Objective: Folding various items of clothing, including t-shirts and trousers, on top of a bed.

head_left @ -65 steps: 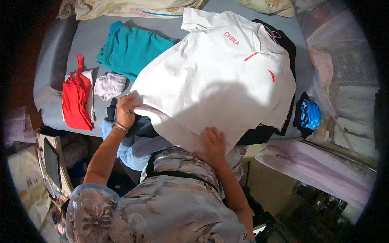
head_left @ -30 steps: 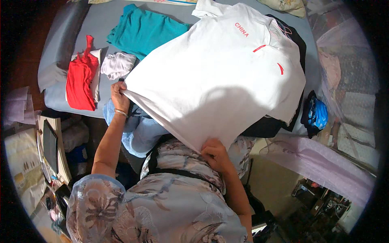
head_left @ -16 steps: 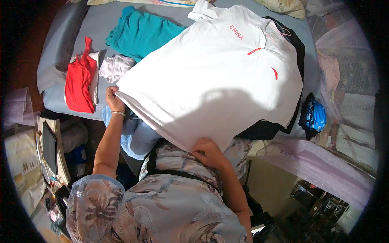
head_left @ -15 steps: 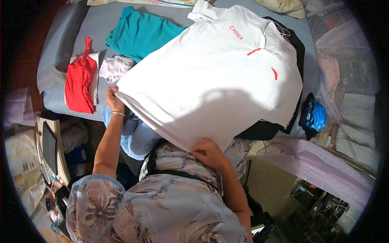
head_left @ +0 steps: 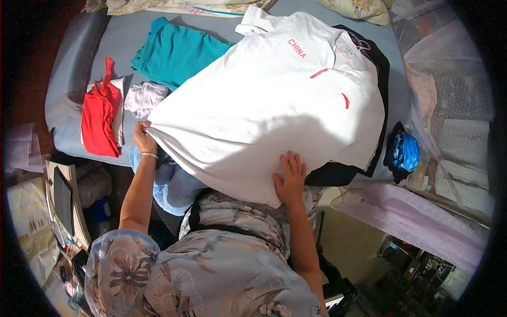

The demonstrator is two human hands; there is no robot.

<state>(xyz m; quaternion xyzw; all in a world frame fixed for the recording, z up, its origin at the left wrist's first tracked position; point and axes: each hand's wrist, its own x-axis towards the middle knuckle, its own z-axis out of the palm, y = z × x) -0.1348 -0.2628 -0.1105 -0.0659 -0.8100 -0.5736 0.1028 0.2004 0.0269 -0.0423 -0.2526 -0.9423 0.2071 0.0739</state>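
A large white T-shirt (head_left: 237,111) with red markings lies spread over the bed, its collar toward the far right and its hem toward me. My left hand (head_left: 143,138), with a bracelet at the wrist, is closed on the hem's left corner and holds it taut. Flat on the shirt near its right hem corner rests my right hand (head_left: 290,177), fingers spread. A black garment (head_left: 338,173) shows from under the shirt along its right side. The near hem hangs over my lap.
On the grey-blue bed (head_left: 113,39) lie a folded teal garment (head_left: 179,53), a red garment (head_left: 100,121) on a white one, and a small pale bundle (head_left: 143,99). A blue and black bundle (head_left: 405,150) sits at the right edge. Sheer netting (head_left: 412,216) hangs at the right.
My right hand has let go of the hem and moved up and right, opening flat onto the shirt. The left hand still grips its corner.
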